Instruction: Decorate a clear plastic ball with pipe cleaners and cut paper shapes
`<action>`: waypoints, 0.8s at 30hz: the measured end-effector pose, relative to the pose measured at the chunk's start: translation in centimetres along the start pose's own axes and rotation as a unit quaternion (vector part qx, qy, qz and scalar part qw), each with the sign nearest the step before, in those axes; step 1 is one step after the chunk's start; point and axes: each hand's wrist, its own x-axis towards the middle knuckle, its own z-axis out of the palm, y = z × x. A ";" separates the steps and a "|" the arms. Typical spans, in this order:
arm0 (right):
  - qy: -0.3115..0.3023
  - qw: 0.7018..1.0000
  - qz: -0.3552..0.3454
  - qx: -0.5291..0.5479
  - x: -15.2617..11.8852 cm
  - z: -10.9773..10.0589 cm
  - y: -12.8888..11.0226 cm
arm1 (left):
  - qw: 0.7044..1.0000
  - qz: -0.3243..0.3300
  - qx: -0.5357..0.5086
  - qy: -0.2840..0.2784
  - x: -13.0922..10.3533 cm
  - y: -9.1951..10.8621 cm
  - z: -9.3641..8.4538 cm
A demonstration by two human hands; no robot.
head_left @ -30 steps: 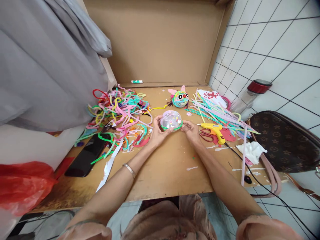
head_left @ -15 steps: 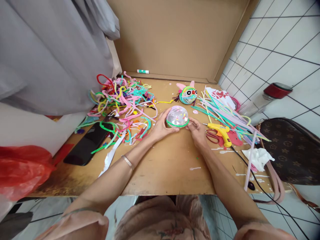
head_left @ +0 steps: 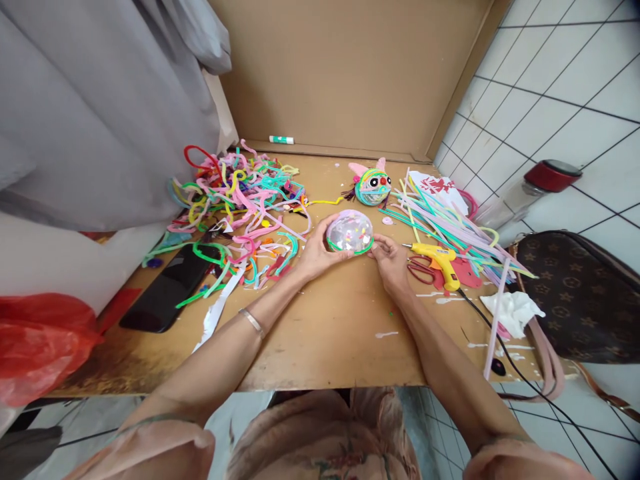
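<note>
A clear plastic ball (head_left: 351, 229) with colourful specks in it is held just over the table in front of me. A green pipe cleaner (head_left: 357, 253) runs along its lower near edge. My left hand (head_left: 317, 253) is closed round the ball's left side, thumb along the front. At the right side, the fingers of my right hand (head_left: 390, 260) pinch together at the pipe cleaner's end, close against the ball. The fingertips partly hide that end. Behind the ball stands a decorated ball (head_left: 373, 189) with pink ears, eyes and a red nose.
Tangled pipe cleaners (head_left: 245, 193) heap at left, beside a black phone (head_left: 167, 293). To the right lie a yellow glue gun (head_left: 437, 257), scissors (head_left: 421, 269), straight pipe cleaners (head_left: 450, 213) and a brown bag (head_left: 580, 293). A glue stick (head_left: 281, 140) rests at the back.
The view has shifted slightly, so everything sits a little further left. Both hands keep their hold on the ball and the green pipe cleaner, with hardly any movement.
</note>
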 end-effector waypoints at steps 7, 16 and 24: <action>-0.067 0.988 -0.077 -0.116 -0.4 -0.3 -1.3 | 1.000 -0.014 0.002 -0.003 0.0 -0.5 -0.6; -0.102 0.932 -0.180 -0.298 -0.1 -1.2 -1.8 | 0.998 0.006 0.061 0.013 -0.1 0.4 -0.3; -0.090 0.942 -0.174 -0.271 0.0 -1.2 -1.0 | 0.991 0.024 0.128 0.027 -0.6 1.7 0.2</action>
